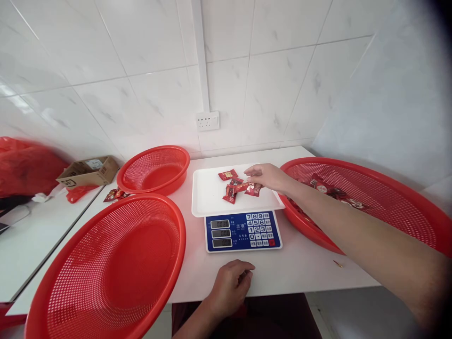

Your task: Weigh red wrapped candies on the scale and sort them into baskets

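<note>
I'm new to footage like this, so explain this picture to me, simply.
There is no machine arm: these are a person's own bare hands, seen by a camera worn on the head, looking forward and down. On the white table stands a scale with a white tray; red packets lie on the tray. The right hand is at the packets; whether it grips one is hard to tell. The left hand is loosely curled in front of the scale, nothing visible in it. The right basket holds more packets; two red baskets stand at left.
</note>
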`<state>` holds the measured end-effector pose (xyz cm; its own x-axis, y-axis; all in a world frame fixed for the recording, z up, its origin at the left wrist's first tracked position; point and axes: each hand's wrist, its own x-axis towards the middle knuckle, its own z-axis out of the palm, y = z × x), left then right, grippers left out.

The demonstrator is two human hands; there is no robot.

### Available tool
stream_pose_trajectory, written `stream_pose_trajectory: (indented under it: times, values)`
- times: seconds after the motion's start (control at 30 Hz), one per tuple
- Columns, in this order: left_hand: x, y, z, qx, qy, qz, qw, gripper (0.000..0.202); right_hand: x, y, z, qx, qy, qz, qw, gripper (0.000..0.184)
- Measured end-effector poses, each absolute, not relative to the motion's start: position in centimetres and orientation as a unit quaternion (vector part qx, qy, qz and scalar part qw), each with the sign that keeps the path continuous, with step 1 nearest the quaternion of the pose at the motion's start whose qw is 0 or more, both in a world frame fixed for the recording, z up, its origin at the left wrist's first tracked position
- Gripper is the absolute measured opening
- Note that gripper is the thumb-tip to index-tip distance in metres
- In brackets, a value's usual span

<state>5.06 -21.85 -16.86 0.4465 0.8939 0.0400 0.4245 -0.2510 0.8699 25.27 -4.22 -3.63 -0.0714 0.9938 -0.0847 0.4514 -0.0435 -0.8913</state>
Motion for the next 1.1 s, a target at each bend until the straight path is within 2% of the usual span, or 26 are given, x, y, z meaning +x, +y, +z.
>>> stream_pose_trajectory:
  times: [0.27, 0.53, 0.67, 0.77, 0.9, 1.1]
  values:
    - [5.1, -21.9, -16.9, 0.744, 0.443, 0.277, 0.416, 0.026, 25.9, -4.3, -4.3, -0.623, -0.543, 0.453, 0.333, 0.033]
    - [5.2, -21.8, -16.5, 0.744, 0.443, 0.275, 0.418, 0.026, 23.8, -4.0, -3.5, -0.597, -0.558, 0.45, 0.36, 0.021]
    - [5.2, -21.8, -16.5, 0.742, 0.446, 0.274, 0.419, 0.026, 21.5, -3.4, -3.1, -0.56, -0.551, 0.47, 0.403, 0.032]
    - [5.2, -21.9, -16.5, 0.741, 0.448, 0.275, 0.418, 0.026, 21.3, -3.6, -3.3, -0.572, -0.606, 0.417, 0.363, 0.039]
    - [5.1, -21.9, -16.7, 0.744, 0.443, 0.278, 0.417, 0.026, 22.8, -4.2, -4.0, -0.593, -0.689, 0.296, 0.293, 0.036]
    - [5.1, -21.7, -16.7, 0.746, 0.443, 0.269, 0.418, 0.026, 22.2, -2.4, -5.2, -0.544, -0.795, 0.182, 0.2, 0.047]
